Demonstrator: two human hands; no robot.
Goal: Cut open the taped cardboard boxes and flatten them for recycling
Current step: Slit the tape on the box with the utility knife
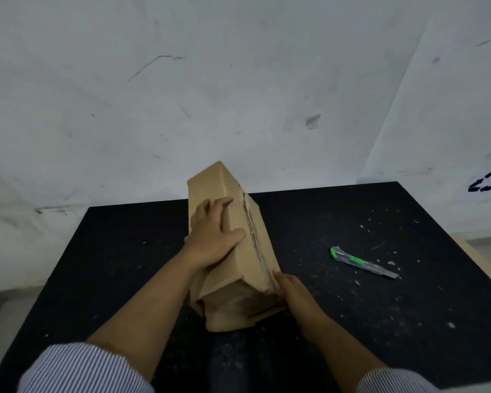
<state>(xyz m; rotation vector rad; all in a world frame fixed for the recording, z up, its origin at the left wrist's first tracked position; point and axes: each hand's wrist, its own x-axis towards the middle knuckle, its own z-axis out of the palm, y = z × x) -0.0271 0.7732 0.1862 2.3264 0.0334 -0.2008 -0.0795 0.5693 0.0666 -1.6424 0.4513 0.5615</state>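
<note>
Long brown box (244, 268) sits mid-bench on the black bench (125, 265). It lies lengthwise away from the person, w/ the far end tipped up toward the wall (182, 95) and the near end down on the bench top. The near end is crumpled, w/ its flaps bent and loose. A ragged tape seam (251, 231) runs along the upper face from far end to near end.

Left grip (213, 236) is spread wide and flat on the box's left-hand face. The fingers (207, 211) are straight and fanned toward the far end. The thumb (233, 236) is stretched out across the ridge, its tip just short of the seam. The palm presses on the cardboard and nothing is curled round.

Right grip (292, 290) is at the box's near right corner, back of hand up. One fingertip lies against the box edge beside the seam's near end, and the lower part of the grip touches the crumpled end flap. The rest of the fingers are hidden by the hand itself, so can't tell if it pinches the flap or only rests against it.

A green-and-clear knife (363, 262) lies flat on the bench to the right, well apart from the box and both grips, w/ the blade end pointing right. White specks are scattered over the bench. A black recycling mark (488, 181) shows on a white surface at far right. Striped sleeves (77, 370) are pushed up on both arms.
</note>
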